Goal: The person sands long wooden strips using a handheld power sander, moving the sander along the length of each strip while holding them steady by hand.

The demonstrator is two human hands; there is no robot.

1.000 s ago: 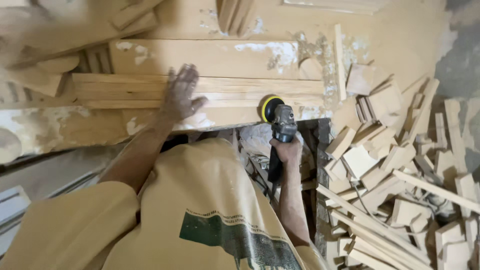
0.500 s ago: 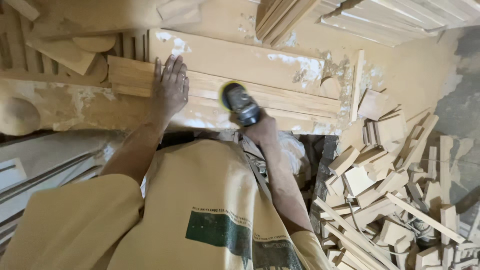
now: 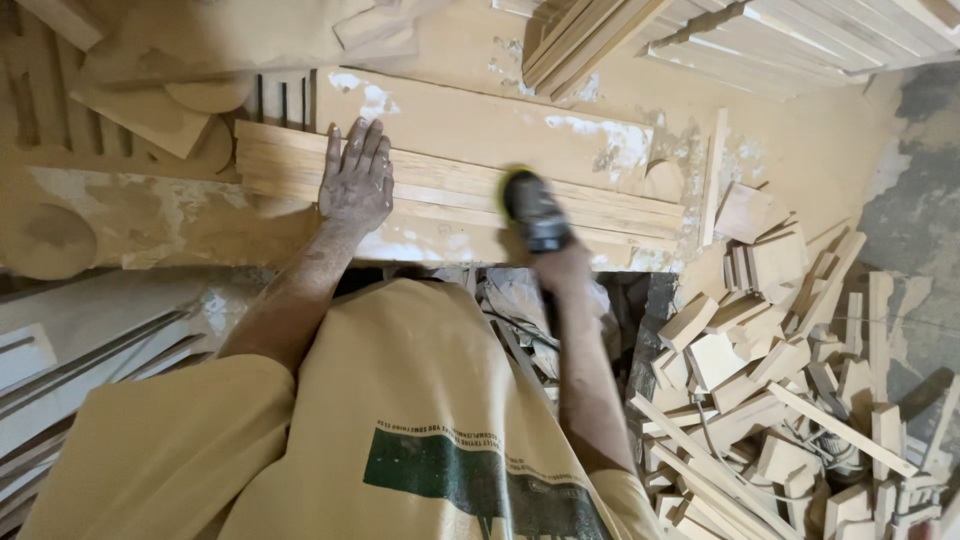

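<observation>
A heap of wood offcuts (image 3: pixel 790 350) lies right of the dusty workbench (image 3: pixel 150 215).

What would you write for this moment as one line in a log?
left hand: flat on wood strips | right hand: grip on sander, pad on strips | workbench: dusty | offcut pile: right
</observation>
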